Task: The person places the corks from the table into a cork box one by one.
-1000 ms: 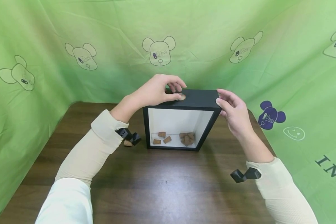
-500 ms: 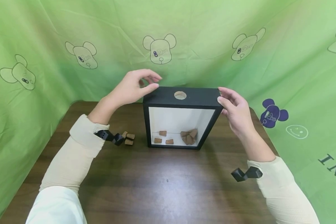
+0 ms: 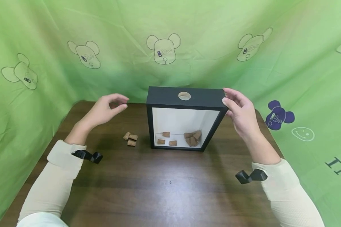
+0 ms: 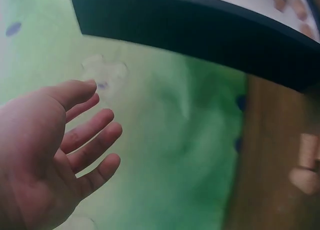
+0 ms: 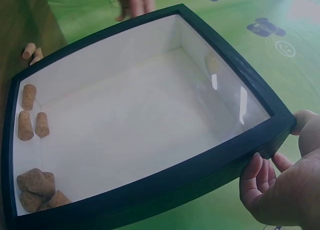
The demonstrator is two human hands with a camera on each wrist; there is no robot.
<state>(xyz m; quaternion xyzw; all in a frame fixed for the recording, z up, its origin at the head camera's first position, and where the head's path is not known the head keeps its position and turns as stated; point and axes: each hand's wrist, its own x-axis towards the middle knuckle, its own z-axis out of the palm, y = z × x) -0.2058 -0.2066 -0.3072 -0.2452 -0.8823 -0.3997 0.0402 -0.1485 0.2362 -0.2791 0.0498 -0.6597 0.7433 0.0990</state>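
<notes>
A black shadow box frame [image 3: 170, 97] with a clear front and white inside stands upright on the table, a round hole [image 3: 184, 96] in its top. My right hand [image 3: 240, 111] grips the box's upper right corner, thumb in front and fingers behind. Inside, three corks [image 3: 166, 134] lie apart at the left, and a heap of several corks [image 5: 37, 187] fills the other bottom corner. My left hand [image 3: 105, 108] hovers left of the box with relaxed fingers; its palm is bare in the left wrist view. Below it, three loose corks [image 3: 131, 143] lie on the table.
The brown wooden table [image 3: 147, 189] runs back to a green curtain [image 3: 125, 72] printed with bear heads, which hangs close behind the box and along both sides. Each wrist wears a small black camera [image 3: 86, 155].
My left hand has come away from the hole in the top and moved left and down, uncovering the loose corks. Another cork inside has shifted slightly. My right hand stays on the corner.
</notes>
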